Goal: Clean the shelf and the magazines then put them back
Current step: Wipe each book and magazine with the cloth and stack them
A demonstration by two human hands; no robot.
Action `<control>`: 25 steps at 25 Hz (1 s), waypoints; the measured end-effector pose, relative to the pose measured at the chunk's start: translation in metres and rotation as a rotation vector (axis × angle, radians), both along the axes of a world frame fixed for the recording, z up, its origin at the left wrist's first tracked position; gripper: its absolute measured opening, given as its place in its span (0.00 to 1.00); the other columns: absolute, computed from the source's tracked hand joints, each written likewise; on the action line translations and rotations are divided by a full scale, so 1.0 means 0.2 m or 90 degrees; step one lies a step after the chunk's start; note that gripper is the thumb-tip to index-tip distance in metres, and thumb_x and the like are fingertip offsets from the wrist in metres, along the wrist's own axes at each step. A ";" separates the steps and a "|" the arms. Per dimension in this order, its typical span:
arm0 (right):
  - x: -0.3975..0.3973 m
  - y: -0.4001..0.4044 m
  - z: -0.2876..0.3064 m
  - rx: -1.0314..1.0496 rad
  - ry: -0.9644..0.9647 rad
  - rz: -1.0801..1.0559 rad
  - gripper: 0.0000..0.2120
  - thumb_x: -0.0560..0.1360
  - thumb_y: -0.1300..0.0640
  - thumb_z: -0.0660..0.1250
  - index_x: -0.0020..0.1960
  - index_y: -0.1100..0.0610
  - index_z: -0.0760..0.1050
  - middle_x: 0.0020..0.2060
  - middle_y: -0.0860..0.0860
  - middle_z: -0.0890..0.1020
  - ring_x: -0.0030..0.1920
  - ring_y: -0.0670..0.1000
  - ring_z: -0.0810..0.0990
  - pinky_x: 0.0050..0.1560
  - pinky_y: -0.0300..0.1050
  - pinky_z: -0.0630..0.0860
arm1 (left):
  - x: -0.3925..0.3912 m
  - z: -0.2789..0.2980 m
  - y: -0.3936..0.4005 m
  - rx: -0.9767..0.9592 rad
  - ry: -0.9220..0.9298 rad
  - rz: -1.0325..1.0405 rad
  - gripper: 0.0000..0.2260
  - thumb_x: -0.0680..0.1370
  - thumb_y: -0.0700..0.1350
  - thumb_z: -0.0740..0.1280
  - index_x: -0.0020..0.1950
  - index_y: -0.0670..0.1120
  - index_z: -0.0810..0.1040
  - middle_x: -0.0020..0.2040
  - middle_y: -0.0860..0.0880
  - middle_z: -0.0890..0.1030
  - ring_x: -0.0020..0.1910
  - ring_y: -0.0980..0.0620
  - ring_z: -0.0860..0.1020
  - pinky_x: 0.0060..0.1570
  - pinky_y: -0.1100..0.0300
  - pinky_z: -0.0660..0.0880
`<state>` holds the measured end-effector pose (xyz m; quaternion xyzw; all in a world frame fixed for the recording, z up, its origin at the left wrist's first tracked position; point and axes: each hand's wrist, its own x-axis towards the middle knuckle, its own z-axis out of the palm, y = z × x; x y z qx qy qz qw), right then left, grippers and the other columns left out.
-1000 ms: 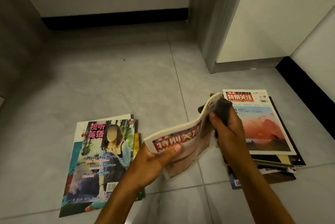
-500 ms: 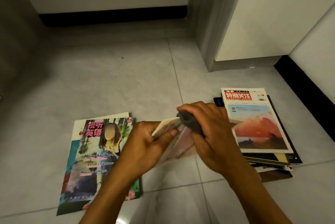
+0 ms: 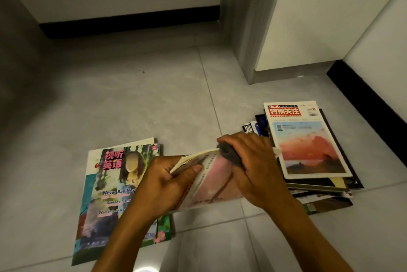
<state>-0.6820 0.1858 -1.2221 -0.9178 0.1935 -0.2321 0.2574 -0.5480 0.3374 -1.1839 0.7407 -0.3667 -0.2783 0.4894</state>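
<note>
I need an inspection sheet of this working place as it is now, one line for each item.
Surface: grey tiled floor, a small dark speck near the far wall.
Job's things: held magazine, raised above the floor; grey cloth on its top edge; left pile of a few magazines; taller right stack. Shelf: not in view.
Clutter: nothing seen.
Hands: left hand grips the held magazine's left edge; right hand holds the cloth against it.
Cables: nothing seen.
Surroundings: white walls, black baseboard, grey door frame.
</note>
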 end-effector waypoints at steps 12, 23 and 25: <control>-0.16 -0.20 -0.18 0.868 -0.231 -0.384 0.08 0.79 0.64 0.61 0.57 0.61 0.73 0.45 0.56 0.79 0.44 0.53 0.80 0.55 0.56 0.77 | -0.03 -0.09 0.07 0.069 0.258 0.056 0.06 0.69 0.41 0.72 0.45 0.45 0.81 0.39 0.49 0.85 0.40 0.51 0.84 0.34 0.63 0.79; -0.19 -0.20 -0.03 0.726 -0.193 -0.231 0.10 0.78 0.61 0.62 0.54 0.47 0.73 0.52 0.47 0.80 0.54 0.46 0.79 0.50 0.43 0.78 | 0.14 -0.11 0.10 0.103 0.080 0.096 0.10 0.71 0.39 0.73 0.49 0.52 0.82 0.43 0.56 0.85 0.43 0.57 0.84 0.37 0.62 0.81; -0.20 -0.19 0.03 0.603 -0.138 -0.154 0.09 0.77 0.56 0.64 0.55 0.46 0.73 0.51 0.44 0.80 0.54 0.44 0.79 0.48 0.41 0.80 | 0.20 -0.08 0.11 0.199 -0.033 -0.019 0.10 0.71 0.41 0.74 0.45 0.56 0.83 0.42 0.59 0.85 0.43 0.61 0.83 0.41 0.63 0.81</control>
